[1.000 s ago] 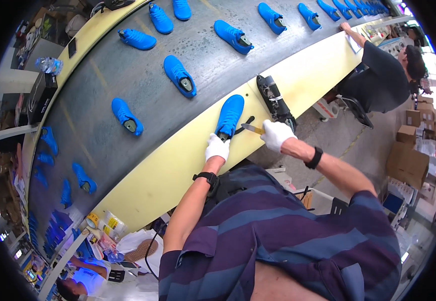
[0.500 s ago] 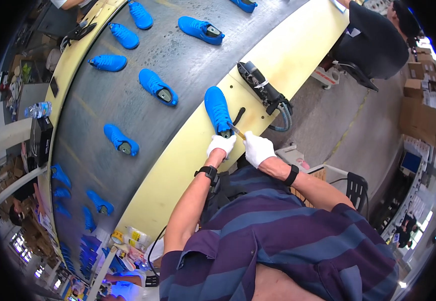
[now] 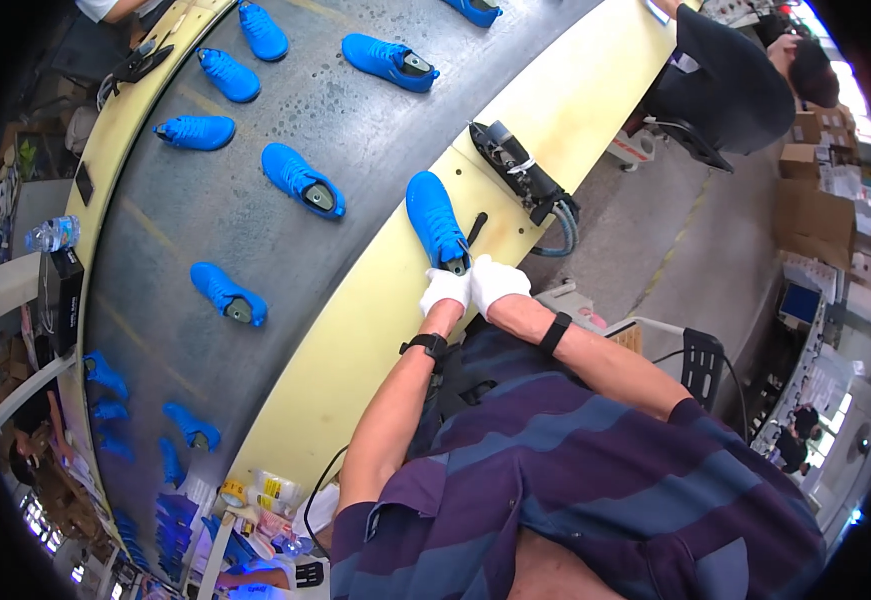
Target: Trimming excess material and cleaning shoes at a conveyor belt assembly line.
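A blue lace-up shoe [image 3: 432, 213] rests on the pale yellow ledge, its toe pointing away from me and its heel toward me. White-gloved, my left hand [image 3: 445, 289] is closed around the heel end. My right hand [image 3: 497, 284], also in a white glove, is closed on a thin hand tool [image 3: 468, 251] at the right side of the shoe opening. Most of that tool is hidden by the glove; its exact kind is unclear. Inside the opening shows a dark greenish insert.
A black clamp-like device [image 3: 515, 165] with grey hoses stands on the ledge [image 3: 345, 340] beyond my right hand. Left of it, a dark conveyor belt [image 3: 165, 240] carries several blue shoes. Another person [image 3: 725, 80] sits far right. Packets and tape lie at the lower left.
My right hand has moved left, close against the left hand and the shoe heel, and the tool is now mostly covered. The view has shifted slightly; the held shoe stays on the ledge.
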Available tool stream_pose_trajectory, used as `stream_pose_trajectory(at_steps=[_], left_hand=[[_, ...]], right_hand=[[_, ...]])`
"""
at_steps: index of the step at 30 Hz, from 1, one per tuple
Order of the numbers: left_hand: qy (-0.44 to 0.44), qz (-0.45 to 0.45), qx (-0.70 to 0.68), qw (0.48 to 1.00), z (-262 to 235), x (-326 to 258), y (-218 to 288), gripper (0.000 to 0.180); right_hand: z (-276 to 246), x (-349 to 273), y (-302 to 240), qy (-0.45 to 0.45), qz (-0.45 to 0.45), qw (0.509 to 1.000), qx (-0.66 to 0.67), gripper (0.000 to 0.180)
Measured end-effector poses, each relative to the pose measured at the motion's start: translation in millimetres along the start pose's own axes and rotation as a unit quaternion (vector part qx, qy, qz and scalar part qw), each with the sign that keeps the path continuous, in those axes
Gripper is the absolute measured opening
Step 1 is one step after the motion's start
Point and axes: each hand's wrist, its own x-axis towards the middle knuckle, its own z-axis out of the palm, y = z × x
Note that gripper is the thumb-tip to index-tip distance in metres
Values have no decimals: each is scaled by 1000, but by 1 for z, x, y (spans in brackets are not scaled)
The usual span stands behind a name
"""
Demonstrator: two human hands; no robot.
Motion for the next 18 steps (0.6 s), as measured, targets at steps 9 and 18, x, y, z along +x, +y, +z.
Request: stream_pose_trajectory(at_steps=[9, 18], left_hand=[[23, -3, -68, 997, 30, 35, -13, 98], [68, 29, -41, 996, 53, 66, -16, 81]], right_hand=[[-2, 14, 1, -54, -82, 995, -2, 24], [64, 128, 32, -363, 29, 920, -143, 27]])
